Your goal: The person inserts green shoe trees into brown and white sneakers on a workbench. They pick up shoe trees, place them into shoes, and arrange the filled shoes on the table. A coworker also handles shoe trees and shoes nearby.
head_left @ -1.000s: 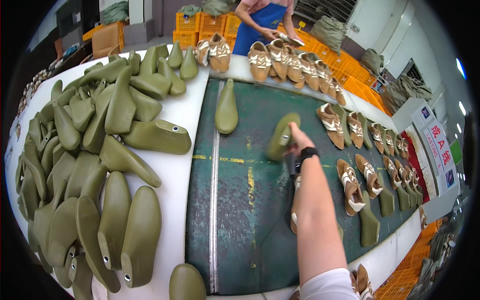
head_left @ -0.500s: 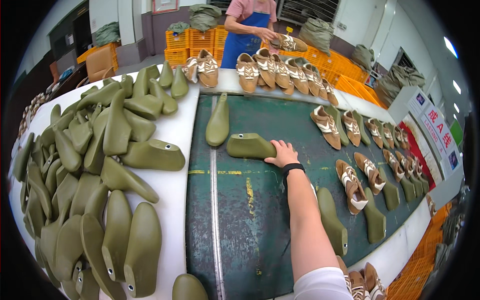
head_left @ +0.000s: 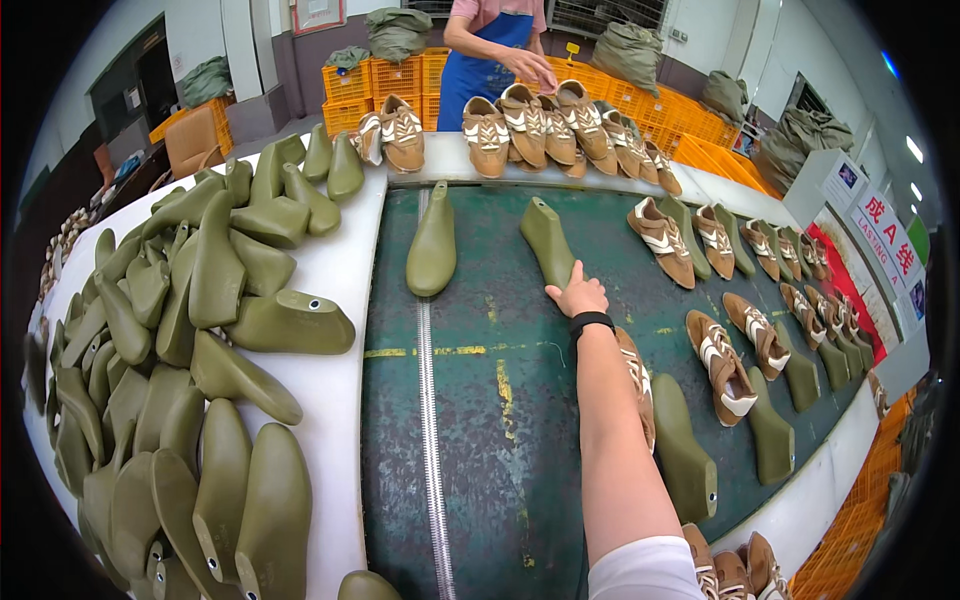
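My right hand point(head_left: 577, 295) reaches out over the dark green conveyor belt point(head_left: 500, 440), a black band point(head_left: 590, 321) on its wrist. Its fingers curl on the near tip of an olive green shoe last point(head_left: 548, 240) that lies on the belt and points away from me. A second olive last point(head_left: 433, 245) lies to its left on the belt, apart from the hand. My left hand is out of sight.
Many olive lasts point(head_left: 200, 300) are piled on the white table point(head_left: 340, 400) at left. Brown-and-white shoes point(head_left: 722, 362) with lasts point(head_left: 683, 455) beside them line the belt at right. A person in a blue apron point(head_left: 495, 40) handles shoes point(head_left: 530, 125) at the far end, before orange crates point(head_left: 400, 75).
My right hand brought the last down from the air onto the belt. It then turned the last from lying crosswise to pointing away from me.
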